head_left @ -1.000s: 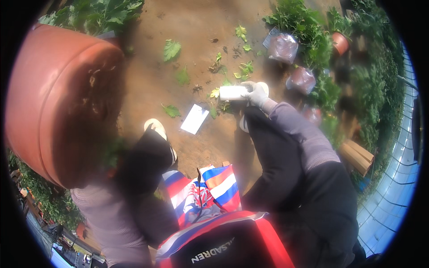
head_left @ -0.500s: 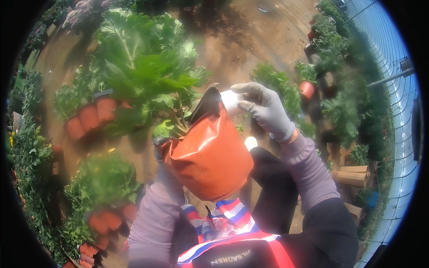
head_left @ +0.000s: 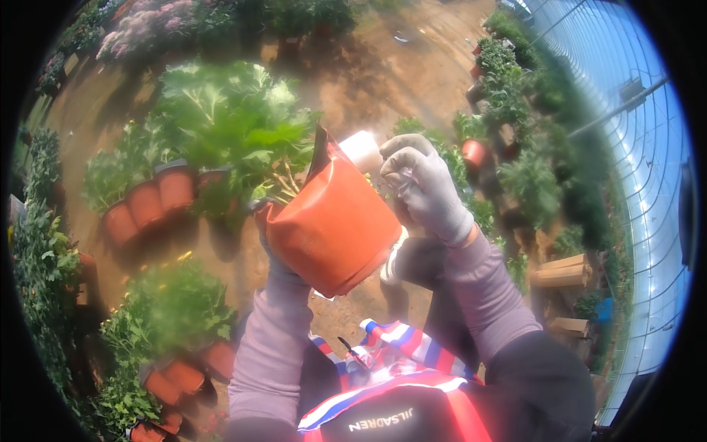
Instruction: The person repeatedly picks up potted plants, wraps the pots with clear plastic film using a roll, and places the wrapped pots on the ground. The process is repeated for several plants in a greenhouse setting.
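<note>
A soft orange-red plant pot (head_left: 331, 228) is tilted in front of me, its dark inner rim folded up on the far side. Out of it leans a leafy green plant (head_left: 221, 125) with woody stems, toward the far left. My gloved left hand (head_left: 266, 221) grips the pot's left side, mostly hidden behind it. A white, roll-like piece (head_left: 359, 152) stands against the pot's upper right edge. Just right of this, my gloved right hand (head_left: 426, 188) is closed with fingers curled; something thin and translucent seems to be at the fingertips, too blurred to name.
Potted plants stand in groups at left, with orange pots (head_left: 147, 202) and more pots (head_left: 180, 376) nearer me. Along the right runs a row of greenery with a small pot (head_left: 473, 152) and brown cardboard-like pieces (head_left: 561, 272). Beyond is a plastic-sheeted wall (head_left: 641, 243).
My right hand has come off the white piece and its fingers have curled in. The pot has shifted slightly left and up, still in my left hand, as the view moved.
</note>
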